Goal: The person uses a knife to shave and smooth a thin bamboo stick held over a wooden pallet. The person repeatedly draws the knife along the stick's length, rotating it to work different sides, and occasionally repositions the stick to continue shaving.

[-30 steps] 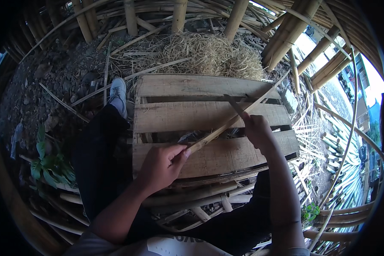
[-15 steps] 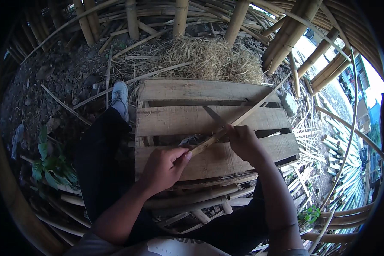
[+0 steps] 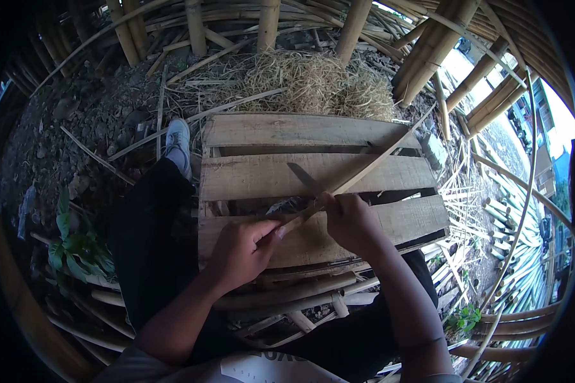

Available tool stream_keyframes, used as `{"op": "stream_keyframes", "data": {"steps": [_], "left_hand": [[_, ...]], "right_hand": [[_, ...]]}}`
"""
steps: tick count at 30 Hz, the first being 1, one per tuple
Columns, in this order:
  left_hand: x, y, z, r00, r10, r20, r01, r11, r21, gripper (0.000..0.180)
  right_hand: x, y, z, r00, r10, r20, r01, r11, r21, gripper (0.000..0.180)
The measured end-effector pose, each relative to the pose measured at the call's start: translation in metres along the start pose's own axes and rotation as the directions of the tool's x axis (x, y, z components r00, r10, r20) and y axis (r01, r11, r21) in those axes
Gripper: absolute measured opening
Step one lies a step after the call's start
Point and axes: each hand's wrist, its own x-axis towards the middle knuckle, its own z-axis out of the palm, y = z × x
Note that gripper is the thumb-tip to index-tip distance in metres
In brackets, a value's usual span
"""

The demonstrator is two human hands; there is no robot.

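Note:
A long bamboo strip point(image 3: 382, 158) slants across the slatted wooden platform point(image 3: 268, 177), its far end reaching past the platform's right back corner. My left hand point(image 3: 246, 250) is closed around the strip's near end. Gripped in my right hand point(image 3: 354, 223) is a knife point(image 3: 305, 177), whose handle is hidden in the fist. Its dark blade points away to the left and crosses the strip right beside the fingers. Where the edge meets the bamboo is too small to make out.
A heap of pale shavings point(image 3: 313, 86) lies behind the platform, below upright bamboo posts point(image 3: 268, 25). My shoe point(image 3: 178, 143) rests left of the platform. A leafy plant point(image 3: 76, 249) grows at the left. Many cut bamboo poles point(image 3: 514, 255) are stacked at the right.
My right hand and the knife have slid left and toward me along the strip, nearer to my left hand. My left hand stays nearly in place.

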Motion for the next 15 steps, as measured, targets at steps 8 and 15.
{"op": "stream_keyframes", "data": {"steps": [8,15], "left_hand": [[-0.003,0.0,0.003,1.0,0.007,-0.028,-0.007,1.0,-0.001,0.021],[-0.004,0.012,0.0,0.998,-0.061,-0.036,0.061,0.998,0.019,0.021]], "right_hand": [[0.003,0.001,-0.018,0.99,0.134,-0.03,-0.135,0.99,-0.04,0.05],[0.012,0.017,-0.032,0.96,0.27,0.08,-0.269,0.963,-0.026,0.042]]}}
